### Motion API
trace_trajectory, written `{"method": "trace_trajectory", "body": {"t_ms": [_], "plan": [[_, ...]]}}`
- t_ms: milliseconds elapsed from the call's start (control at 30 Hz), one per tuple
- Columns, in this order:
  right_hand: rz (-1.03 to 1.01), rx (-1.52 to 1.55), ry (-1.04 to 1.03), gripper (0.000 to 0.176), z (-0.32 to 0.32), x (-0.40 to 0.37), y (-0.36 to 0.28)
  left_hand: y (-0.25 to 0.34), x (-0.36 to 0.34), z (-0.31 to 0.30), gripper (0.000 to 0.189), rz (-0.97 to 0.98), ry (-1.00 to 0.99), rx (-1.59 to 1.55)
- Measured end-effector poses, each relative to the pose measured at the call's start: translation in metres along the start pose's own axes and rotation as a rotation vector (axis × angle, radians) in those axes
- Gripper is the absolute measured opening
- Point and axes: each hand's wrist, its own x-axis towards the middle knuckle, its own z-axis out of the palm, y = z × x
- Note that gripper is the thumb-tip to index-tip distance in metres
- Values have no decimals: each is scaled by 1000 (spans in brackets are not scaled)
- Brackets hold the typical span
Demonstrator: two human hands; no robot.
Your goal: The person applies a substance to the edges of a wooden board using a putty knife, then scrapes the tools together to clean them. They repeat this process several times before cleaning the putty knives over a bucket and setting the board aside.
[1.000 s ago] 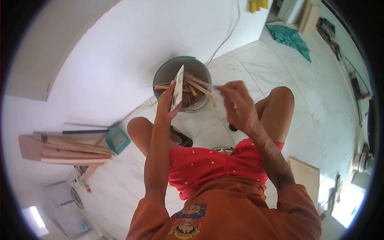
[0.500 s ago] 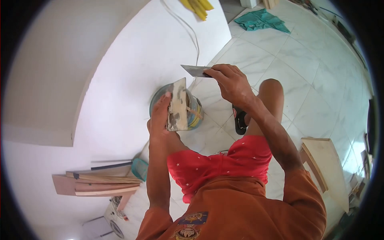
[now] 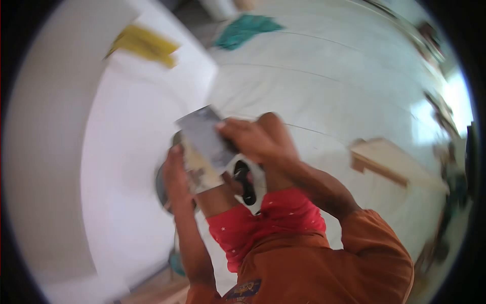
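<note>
My left hand point(image 3: 175, 172) grips the edge of a small flat putty board point(image 3: 202, 177), cream coloured with grey smears. In my right hand point(image 3: 248, 139) is a wide steel putty blade point(image 3: 202, 133), its thumb pressed on the metal. The blade overlaps the upper right part of the board; blur keeps me from telling whether they touch. Behind my left hand and forearm a round bucket point(image 3: 161, 185) shows only partly, and its contents are hidden.
A white wall panel point(image 3: 121, 152) rises on the left, with yellow material point(image 3: 144, 44) near its top. A teal cloth point(image 3: 247, 31) lies on the tiled floor point(image 3: 324, 86). Wooden pieces point(image 3: 385, 159) lie at right. A black sandal point(image 3: 245, 182) shows between the legs.
The view has turned and shifted. My right hand has brought the blade from above and right of the board to over it. My left hand still holds the board, now covering less of the bucket.
</note>
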Motion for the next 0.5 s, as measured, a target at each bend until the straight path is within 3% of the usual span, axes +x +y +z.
{"method": "trace_trajectory", "body": {"t_ms": [33,67,100,133,167,200,233,300,433,500], "plan": [[-13,93,-13,50,-5,3,22,-1,6,-5,38,33,-78,-124],[-2,-50,44,47,-11,-12,3,24,2,5,38,3,-128,-157],[20,-180,102,45,-16,-30,-13,16,18,1,38,54,-4,-140],[0,-239,217,45,-25,-45,-18,-4,42,-22,41,81,30,190],[-16,-297,316,44,-30,-58,-21,8,48,-21,41,-46,-135,-363],[-34,-356,403,44,-41,-74,-23,30,34,11,36,-79,-3,-263],[-75,-400,457,44,-49,-89,-26,25,43,29,36,39,-48,-368],[-118,-498,522,44,-55,-93,-34,18,77,49,46,-14,-201,-391],[-490,-646,784,44,-63,-111,9,1,73,100,54,-38,-305,-484],[-185,-635,678,39,-59,-139,-3,-8,59,117,52,-133,-366,-547]]}}
